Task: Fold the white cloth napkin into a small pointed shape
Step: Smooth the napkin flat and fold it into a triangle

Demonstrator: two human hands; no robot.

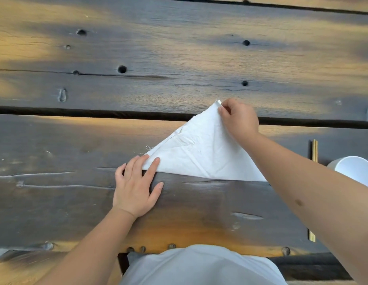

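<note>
The white cloth napkin [201, 153] lies folded into a triangle on the dark wooden table [179, 58], its long edge toward me and its point away. My right hand [238, 118] pinches the far tip of the triangle between thumb and fingers. My left hand [136, 186] lies flat with fingers spread, its fingertips pressing down the napkin's left corner. The right corner of the napkin is hidden behind my right forearm.
A white cup or bowl [355, 169] stands at the right edge, partly hidden by my right arm. A pair of wooden chopsticks [314, 151] lies beside it. Gaps run between the table's planks, one passing under the napkin's tip.
</note>
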